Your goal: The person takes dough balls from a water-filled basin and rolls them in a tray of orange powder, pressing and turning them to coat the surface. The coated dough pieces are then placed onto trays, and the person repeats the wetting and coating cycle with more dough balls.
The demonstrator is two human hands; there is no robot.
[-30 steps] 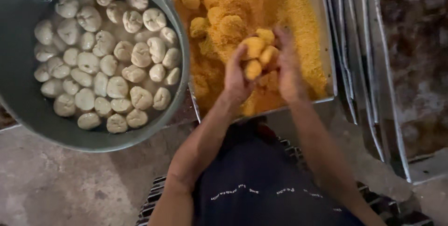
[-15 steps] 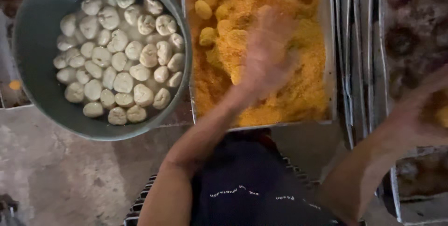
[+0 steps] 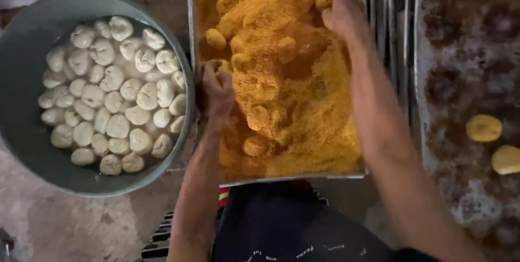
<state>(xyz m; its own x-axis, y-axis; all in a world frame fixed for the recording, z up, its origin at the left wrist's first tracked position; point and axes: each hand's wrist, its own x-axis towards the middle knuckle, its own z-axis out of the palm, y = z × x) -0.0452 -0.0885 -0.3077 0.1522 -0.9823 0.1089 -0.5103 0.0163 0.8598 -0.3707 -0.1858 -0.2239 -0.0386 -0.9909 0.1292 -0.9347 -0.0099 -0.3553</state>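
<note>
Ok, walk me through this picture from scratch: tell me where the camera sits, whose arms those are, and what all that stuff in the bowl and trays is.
The camera is worn on a person's head and looks straight down, so the two bare arms coming up from the bottom belong to that person. There is no machine.

The left hand rests at the left edge of the crumb tray, a metal tray heaped with orange breadcrumbs, and seems closed around a crumb-coated piece. The right hand is dug into the crumbs at the far end; what it grasps is hidden.

To the left stands a grey bowl full of pale dough balls. To the right, a stained baking tray carries two coated balls.
</note>
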